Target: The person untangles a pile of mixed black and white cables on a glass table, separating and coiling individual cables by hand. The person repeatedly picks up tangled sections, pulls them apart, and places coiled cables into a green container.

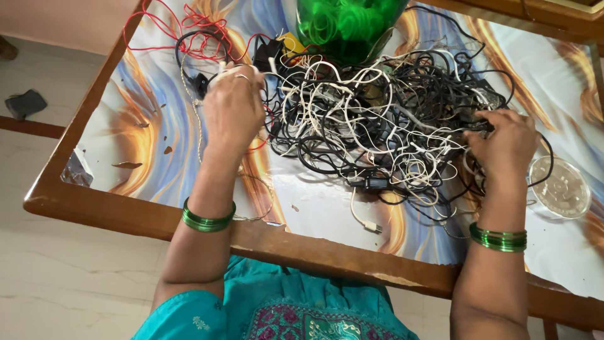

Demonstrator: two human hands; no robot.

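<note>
Cable tangle (377, 126) heaped mid-desk (157, 214), below green jar (346, 22). Left hand (234, 107) clenched on white cable at pile's left edge; right hand (506, 148) gripping black cables at right edge, bracing heap for pulling apart.

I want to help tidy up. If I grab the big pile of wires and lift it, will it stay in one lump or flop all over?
The wires would probably flop, since they are thin and looped. Being tangled, most would likely rise together, with ends like the white plug dangling. Both hands, left and right, are in it.
</note>
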